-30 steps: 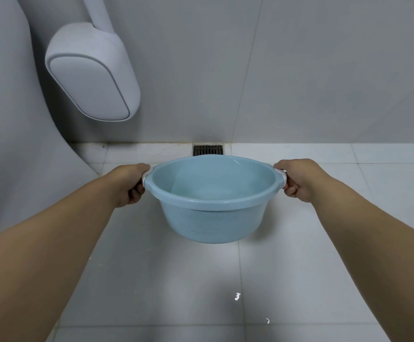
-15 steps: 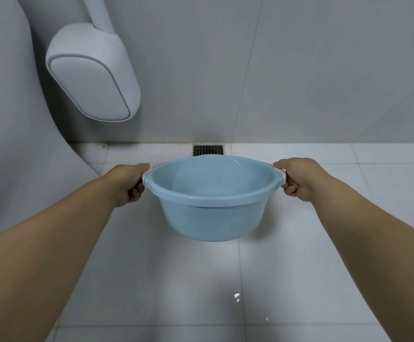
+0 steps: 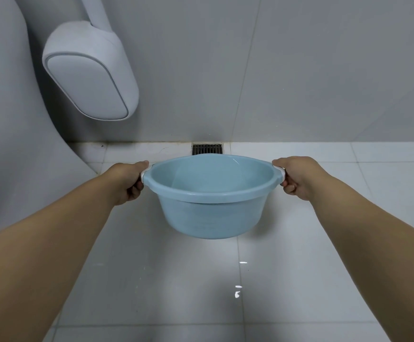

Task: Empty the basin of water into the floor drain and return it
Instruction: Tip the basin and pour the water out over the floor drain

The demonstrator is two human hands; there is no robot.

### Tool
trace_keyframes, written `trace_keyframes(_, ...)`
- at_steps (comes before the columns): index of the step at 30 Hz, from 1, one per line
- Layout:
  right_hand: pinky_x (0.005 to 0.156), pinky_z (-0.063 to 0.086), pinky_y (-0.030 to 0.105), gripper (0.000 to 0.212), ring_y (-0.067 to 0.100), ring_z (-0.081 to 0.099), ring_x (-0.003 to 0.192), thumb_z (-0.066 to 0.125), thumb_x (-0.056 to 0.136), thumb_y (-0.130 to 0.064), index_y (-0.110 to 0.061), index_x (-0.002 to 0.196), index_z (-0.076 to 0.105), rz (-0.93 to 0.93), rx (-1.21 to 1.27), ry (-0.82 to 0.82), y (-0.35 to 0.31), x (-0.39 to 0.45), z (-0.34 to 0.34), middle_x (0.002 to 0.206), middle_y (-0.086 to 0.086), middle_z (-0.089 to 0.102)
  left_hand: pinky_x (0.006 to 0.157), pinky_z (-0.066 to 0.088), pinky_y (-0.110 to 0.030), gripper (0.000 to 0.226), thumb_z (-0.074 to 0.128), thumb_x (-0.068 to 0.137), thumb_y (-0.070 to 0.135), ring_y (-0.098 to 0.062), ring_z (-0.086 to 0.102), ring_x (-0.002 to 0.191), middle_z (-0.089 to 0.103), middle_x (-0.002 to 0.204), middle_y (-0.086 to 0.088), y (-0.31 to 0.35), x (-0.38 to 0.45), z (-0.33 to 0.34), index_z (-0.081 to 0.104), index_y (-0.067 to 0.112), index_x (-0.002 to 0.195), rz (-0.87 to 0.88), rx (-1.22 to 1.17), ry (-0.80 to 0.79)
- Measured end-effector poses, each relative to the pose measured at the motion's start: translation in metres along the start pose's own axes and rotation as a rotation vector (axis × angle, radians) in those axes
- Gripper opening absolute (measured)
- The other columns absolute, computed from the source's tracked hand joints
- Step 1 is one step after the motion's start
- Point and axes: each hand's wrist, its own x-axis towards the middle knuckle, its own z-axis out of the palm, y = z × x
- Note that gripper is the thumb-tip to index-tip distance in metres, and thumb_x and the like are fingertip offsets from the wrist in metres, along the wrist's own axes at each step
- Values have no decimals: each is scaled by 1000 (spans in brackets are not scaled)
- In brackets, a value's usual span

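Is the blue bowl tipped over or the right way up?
Right way up. The blue basin is held off the floor, opening facing up, left hand and right hand gripping its handles.

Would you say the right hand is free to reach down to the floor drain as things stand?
Probably not yet: the right hand grips a handle of the basin, as does the left hand, and the basin hangs between it and the floor drain.

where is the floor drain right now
In the head view the floor drain sits at the foot of the back wall, near centre, just beyond the far rim of the blue basin.
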Motion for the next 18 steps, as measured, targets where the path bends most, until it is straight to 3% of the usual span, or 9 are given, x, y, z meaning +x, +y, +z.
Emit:
trace_keyframes(13, 37, 23, 16, 22, 18, 35, 46, 58, 86, -9, -11, 66, 48, -9, 11, 11, 1, 3, 1, 59, 8, 44, 34, 31, -15, 25, 58, 98, 37, -7, 37, 39, 48, 62, 1, 0, 4, -1, 60, 13, 92, -10, -18, -22)
trace_keyframes(18, 37, 24, 17, 20, 18, 36, 46, 59, 86, -10, -11, 68, 50, -3, 14, 13, 1, 4, 1, 61, 8, 45, 33, 30, -14, 24, 58, 98, 36, -6, 37, 37, 48, 63, 1, 0, 4, 0, 61, 12, 97, -6, -19, -24)
